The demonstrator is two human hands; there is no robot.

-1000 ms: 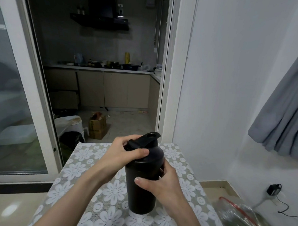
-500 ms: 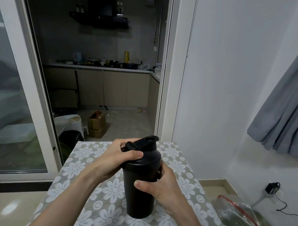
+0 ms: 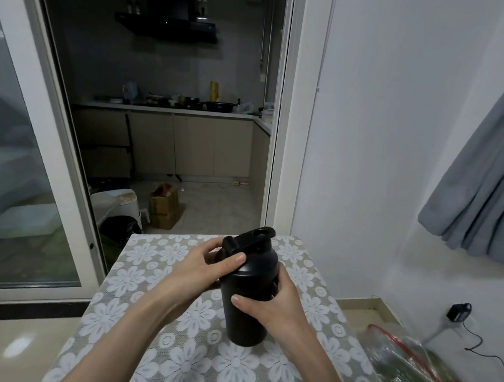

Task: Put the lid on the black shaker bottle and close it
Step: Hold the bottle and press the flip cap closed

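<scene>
The black shaker bottle (image 3: 243,320) stands upright on the table with the flowered cloth (image 3: 143,275), near its middle. Its black lid (image 3: 253,256) sits on the bottle's mouth, with a flip cap and a loop on top. My left hand (image 3: 195,270) grips the lid from the left, thumb across its front. Around the bottle's body from the right wraps my right hand (image 3: 271,305), thumb in front. Whether the lid is fully screwed down cannot be told.
A clear plastic bag with a red stripe (image 3: 410,362) lies on the floor by the table's right side. A white wall stands to the right with a grey curtain (image 3: 482,183). Beyond the table's far edge a doorway opens to a dark kitchen with a cardboard box (image 3: 163,207).
The bottle and both hands have stayed nearly in place. My left hand's grip on the lid has shifted slightly, with the thumb a little further round it.
</scene>
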